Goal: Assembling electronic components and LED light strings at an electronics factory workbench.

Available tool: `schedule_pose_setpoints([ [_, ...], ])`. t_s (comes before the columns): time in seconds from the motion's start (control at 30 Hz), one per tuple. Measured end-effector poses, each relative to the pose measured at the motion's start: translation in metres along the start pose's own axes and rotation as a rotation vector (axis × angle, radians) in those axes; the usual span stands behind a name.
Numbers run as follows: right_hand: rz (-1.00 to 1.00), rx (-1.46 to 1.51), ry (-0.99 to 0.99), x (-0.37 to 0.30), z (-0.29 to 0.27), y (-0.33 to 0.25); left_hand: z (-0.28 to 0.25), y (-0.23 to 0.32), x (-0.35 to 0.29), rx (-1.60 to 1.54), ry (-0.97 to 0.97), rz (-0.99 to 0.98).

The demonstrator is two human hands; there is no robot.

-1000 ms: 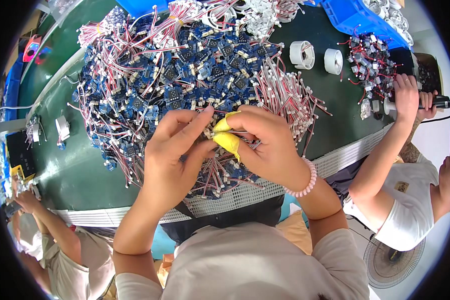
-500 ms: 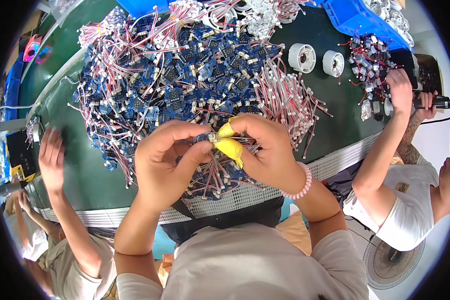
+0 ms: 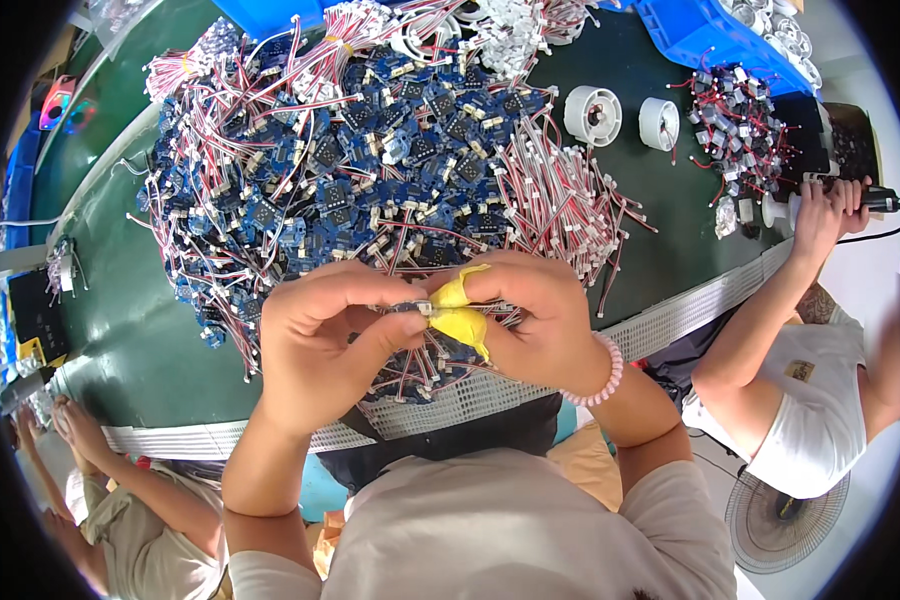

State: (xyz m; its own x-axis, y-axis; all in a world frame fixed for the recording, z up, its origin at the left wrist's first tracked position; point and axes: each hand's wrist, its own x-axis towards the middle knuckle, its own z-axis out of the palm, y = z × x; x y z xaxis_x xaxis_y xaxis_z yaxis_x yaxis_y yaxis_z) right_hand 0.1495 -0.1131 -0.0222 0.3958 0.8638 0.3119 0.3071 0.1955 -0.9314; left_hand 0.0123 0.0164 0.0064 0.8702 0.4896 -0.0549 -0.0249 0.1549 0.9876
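Over the near part of the pile, my left hand (image 3: 315, 345) pinches a small circuit board between thumb and forefinger; the fingertips cover most of it. My right hand (image 3: 555, 320) meets it from the other side, thumb and forefinger wrapped in yellow coverings (image 3: 458, 328) and closed on what looks like a cable's plug. A small white connector (image 3: 425, 308) shows between the two sets of fingertips. Whether the plug is seated is hidden. Beneath and beyond both hands lies a heap of blue circuit boards (image 3: 340, 190) with red, white and black cables (image 3: 560, 200) at its right.
Two white round housings (image 3: 592, 116) stand right of the heap. A blue bin (image 3: 710, 45) of white parts is at the far right, near a pile of small wired parts (image 3: 740, 130). A co-worker at right grips a black corded tool (image 3: 878, 200); another person's hands (image 3: 80, 430) are at left.
My hands stay joined, both shifted slightly lower. The left co-worker's hand has drawn back toward the table edge. The right co-worker's hand has moved from the wired parts to the black tool.
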Motion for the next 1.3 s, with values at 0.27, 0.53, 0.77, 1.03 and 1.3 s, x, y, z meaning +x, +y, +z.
schedule_pose_setpoints([
  [0.27, -0.225, -0.394, -0.007, -0.002, -0.003, -0.003, 0.004, 0.002, -0.001, -0.122, 0.052, -0.219],
  [0.53, -0.236, -0.537, -0.077, 0.004, -0.01, -0.005, -0.003, -0.001, -0.004, -0.113, 0.088, -0.223],
  [0.77, -0.196, -0.271, -0.028, 0.005, -0.004, 0.004, -0.003, -0.003, -0.003, -0.126, 0.096, -0.249],
  [1.03, -0.016, -0.213, -0.103, 0.006, -0.008, -0.006, -0.004, -0.002, -0.002, -0.026, 0.06, -0.199],
  [1.3, 0.103, -0.005, -0.017, 0.006, 0.002, -0.009, -0.003, -0.004, -0.004, -0.009, 0.087, -0.138],
])
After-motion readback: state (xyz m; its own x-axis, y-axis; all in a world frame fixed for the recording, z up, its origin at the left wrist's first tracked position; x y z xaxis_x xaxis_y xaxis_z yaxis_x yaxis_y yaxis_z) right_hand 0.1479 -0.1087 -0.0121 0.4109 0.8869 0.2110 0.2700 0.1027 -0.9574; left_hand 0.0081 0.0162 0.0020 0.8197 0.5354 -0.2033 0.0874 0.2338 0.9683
